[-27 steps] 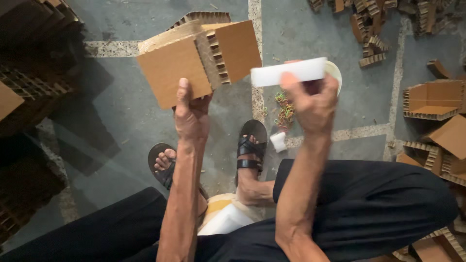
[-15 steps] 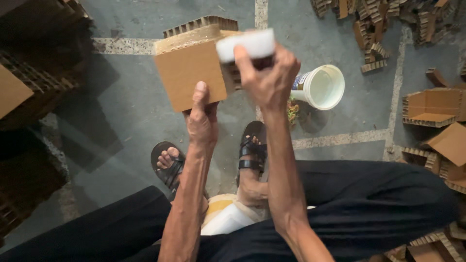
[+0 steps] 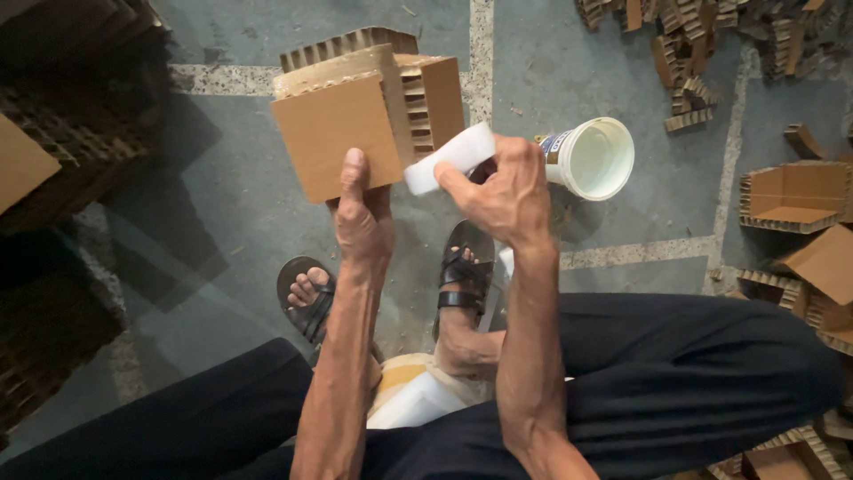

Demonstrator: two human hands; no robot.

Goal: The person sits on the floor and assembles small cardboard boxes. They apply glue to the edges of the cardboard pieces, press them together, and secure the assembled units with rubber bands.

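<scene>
My left hand (image 3: 360, 222) grips the lower edge of a brown cardboard piece (image 3: 342, 142), a folded honeycomb-core box corner, and holds it up above the floor. My right hand (image 3: 502, 191) is closed around a white bar-shaped object (image 3: 449, 158), whose end touches the right side of the cardboard. A white tub (image 3: 591, 158) with an open mouth lies on the floor just right of my right hand. My sandalled feet (image 3: 462, 267) rest on the grey floor below.
Honeycomb cardboard boxes (image 3: 791, 200) and cut strips (image 3: 684, 80) lie at the right and top right. Dark stacks of cardboard (image 3: 62, 160) fill the left side. A white and yellow object (image 3: 413, 391) sits between my legs.
My right hand has carried the white bar leftward from over the tub to the cardboard's right side, then lowered it a little. The left hand kept hold of the cardboard.
</scene>
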